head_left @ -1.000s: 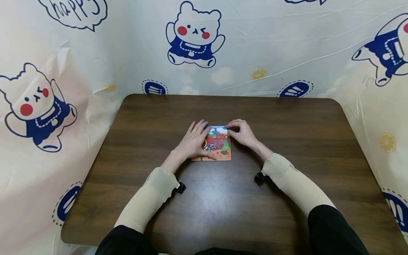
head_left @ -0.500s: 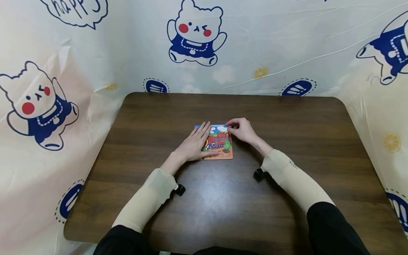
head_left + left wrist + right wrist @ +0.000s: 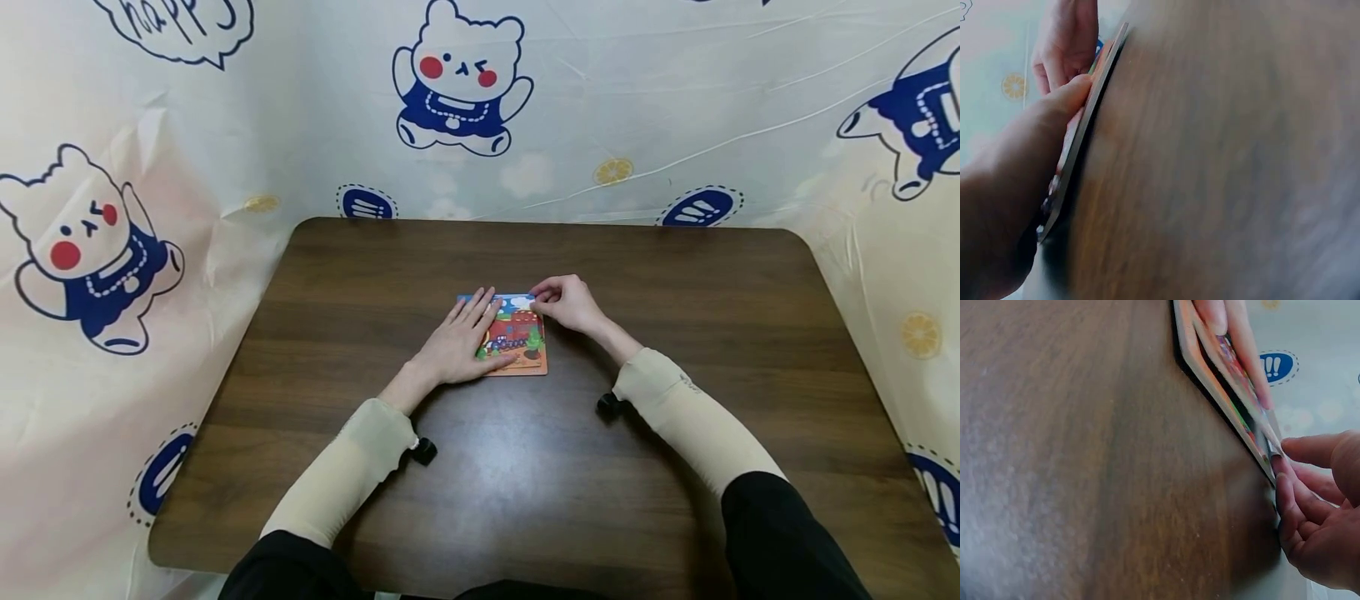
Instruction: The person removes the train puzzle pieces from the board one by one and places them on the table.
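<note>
A small colourful picture board (image 3: 510,333) lies flat on the table, with a bright cartoon scene and an orange lower border. Across its left part rests my left hand (image 3: 453,346), fingers spread and thumb reaching over the lower part. At the upper right corner, my right hand (image 3: 572,307) pinches the edge of a thin upper panel (image 3: 1249,394). In the right wrist view that panel slants up from the lower board (image 3: 1213,384), leaving a dark gap between them. The left wrist view shows the left thumb (image 3: 1075,90) on the board; much of the picture is hidden under the left hand.
The brown wooden table (image 3: 637,500) has rounded corners. Behind it and along both sides hangs a pale cloth (image 3: 570,100) printed with cartoon bears. A small black device (image 3: 423,451) sits at the left wrist and another black device (image 3: 608,407) at the right.
The left fingers have spread slightly again since half a second ago, and the left hand sits a touch lower. At the right corner, the pinching fingers have shifted slightly up and left.
</note>
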The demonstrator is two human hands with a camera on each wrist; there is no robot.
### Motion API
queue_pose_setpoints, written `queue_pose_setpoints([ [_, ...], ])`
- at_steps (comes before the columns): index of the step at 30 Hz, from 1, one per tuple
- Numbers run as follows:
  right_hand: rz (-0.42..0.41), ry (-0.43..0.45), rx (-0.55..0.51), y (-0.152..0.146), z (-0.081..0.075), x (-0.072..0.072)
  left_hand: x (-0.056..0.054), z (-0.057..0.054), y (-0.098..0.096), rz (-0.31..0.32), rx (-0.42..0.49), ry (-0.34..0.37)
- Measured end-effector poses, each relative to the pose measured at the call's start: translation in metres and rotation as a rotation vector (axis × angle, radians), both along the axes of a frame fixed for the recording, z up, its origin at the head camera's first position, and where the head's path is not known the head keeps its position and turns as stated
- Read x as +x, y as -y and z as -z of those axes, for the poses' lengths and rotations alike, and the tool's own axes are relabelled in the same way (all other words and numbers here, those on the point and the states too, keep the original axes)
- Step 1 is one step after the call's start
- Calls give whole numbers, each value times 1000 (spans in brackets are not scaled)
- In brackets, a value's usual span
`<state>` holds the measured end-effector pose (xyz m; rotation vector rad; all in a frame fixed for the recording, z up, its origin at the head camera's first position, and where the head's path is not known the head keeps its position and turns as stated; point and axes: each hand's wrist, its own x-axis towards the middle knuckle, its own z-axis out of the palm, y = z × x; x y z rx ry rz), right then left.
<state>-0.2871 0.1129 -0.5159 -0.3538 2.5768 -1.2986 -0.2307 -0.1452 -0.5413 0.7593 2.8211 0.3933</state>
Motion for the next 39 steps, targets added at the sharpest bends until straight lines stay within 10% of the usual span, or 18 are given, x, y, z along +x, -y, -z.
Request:
queue_pose_setpoints([
  [15, -12, -15, 19, -1, -1, -2, 3, 8, -17, -102, -15, -44],
  [27, -60, 331, -60, -16, -13, -28, 2, 8, -19, -105, -15, -47],
  [39, -82, 297, -74, -14, -12, -23, 0, 12, -16, -104, -20, -49],
])
